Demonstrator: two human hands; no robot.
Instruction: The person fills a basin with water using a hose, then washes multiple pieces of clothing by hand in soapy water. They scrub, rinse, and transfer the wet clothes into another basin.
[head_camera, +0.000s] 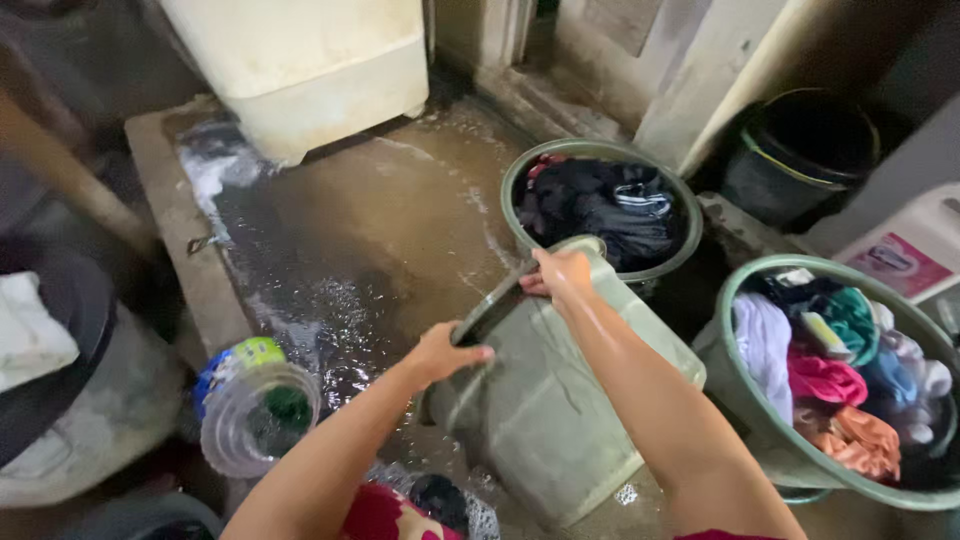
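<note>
Two bare hands tip a pale grey-green plastic bucket (545, 400) over a wet concrete floor (350, 250).

The bucket lies tilted at lower centre of the frame, mouth toward the upper left. The left hand (440, 355) is clamped on the near rim, the right hand (560, 275) closed over the far rim. Just behind, at upper right of centre, a round green tub of dark clothes (600, 205); at right, a green basin of coloured laundry (840, 380). A clear plastic jar (255, 405) lies at lower left.
</note>
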